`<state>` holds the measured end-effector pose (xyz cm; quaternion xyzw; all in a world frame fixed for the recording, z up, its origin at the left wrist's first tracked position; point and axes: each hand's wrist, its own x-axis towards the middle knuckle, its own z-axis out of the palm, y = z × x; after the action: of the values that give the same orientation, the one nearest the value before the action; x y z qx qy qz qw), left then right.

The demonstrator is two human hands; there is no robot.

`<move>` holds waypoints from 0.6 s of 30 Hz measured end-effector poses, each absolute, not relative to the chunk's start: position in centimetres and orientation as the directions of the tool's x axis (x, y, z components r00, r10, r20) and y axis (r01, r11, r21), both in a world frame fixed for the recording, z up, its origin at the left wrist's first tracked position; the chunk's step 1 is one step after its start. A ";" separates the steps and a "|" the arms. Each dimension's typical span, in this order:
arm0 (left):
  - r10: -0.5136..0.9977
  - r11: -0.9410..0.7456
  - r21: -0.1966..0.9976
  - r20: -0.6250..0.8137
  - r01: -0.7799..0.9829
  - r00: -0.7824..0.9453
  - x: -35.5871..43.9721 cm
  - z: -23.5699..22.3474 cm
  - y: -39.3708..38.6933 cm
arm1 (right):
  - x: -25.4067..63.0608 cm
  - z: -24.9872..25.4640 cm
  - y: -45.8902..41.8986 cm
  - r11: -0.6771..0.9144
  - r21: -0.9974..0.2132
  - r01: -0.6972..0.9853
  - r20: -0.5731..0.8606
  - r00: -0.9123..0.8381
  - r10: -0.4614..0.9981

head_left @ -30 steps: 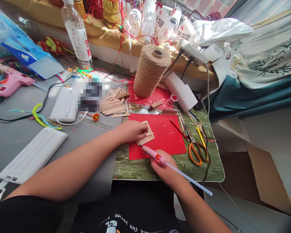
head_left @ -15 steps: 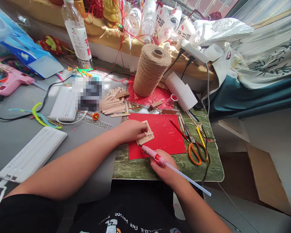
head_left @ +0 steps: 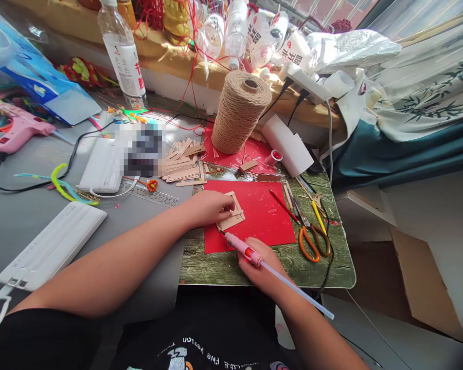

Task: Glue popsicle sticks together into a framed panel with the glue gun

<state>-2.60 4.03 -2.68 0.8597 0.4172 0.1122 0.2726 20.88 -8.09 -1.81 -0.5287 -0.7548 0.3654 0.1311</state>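
My right hand [head_left: 264, 264] is wrapped round a pink hot glue gun [head_left: 241, 246], with a long clear glue stick [head_left: 299, 292] sticking out of its back end. The gun's nozzle points at the lower left corner of a small wooden craft-stick frame [head_left: 232, 221]; whether it touches cannot be told. My left hand [head_left: 216, 208] is closed on that frame, its fingertips at the frame's upper part and the palm hiding its left side. Beneath both lies a red sheet [head_left: 270, 216] on the green wood-patterned board [head_left: 231, 270].
A pile of craft sticks [head_left: 183, 164] and a twine spool [head_left: 239, 110] stand behind. Orange-handled scissors [head_left: 312, 241], a red pencil [head_left: 283, 205] and a yellow pen [head_left: 318, 216] lie right. Left are power banks [head_left: 54, 244] and another pink glue gun [head_left: 19, 126].
The glue gun in my right hand has shifted very slightly left and its back end has dipped a little. My left hand and the frame look unmoved.
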 end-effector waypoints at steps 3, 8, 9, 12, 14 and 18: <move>0.778 -0.501 0.568 -0.035 0.653 0.628 -2.6 -2.7 4.0 | 20.9 -1.8 -8.1 0.163 -0.702 0.693 -0.183 -0.397 0.900; 0.775 -0.505 0.563 -0.039 0.655 0.631 -2.6 -2.7 4.1 | 20.7 -1.6 -8.1 0.157 -0.711 0.686 -0.179 -0.392 0.902; 0.776 -0.504 0.563 -0.039 0.655 0.630 -2.6 -2.7 4.1 | 20.6 -1.5 -8.1 0.158 -0.710 0.686 -0.177 -0.392 0.903; 0.774 -0.507 0.561 -0.038 0.655 0.632 -2.6 -2.7 4.1 | 20.6 -1.4 -8.1 0.154 -0.705 0.692 -0.171 -0.377 0.910; 0.776 -0.506 0.558 -0.038 0.658 0.629 -2.6 -2.6 4.0 | 20.6 -1.3 -8.0 0.141 -0.703 0.697 -0.176 -0.363 0.915; 0.782 -0.499 0.551 -0.046 0.669 0.622 -2.6 -2.4 3.9 | 20.9 -0.7 -8.2 0.130 -0.709 0.693 -0.168 -0.346 0.923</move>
<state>-2.59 3.94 -2.40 0.8594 0.4219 0.1052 0.2691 20.93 -8.16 -0.75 -0.5497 -0.7350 0.3642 0.1583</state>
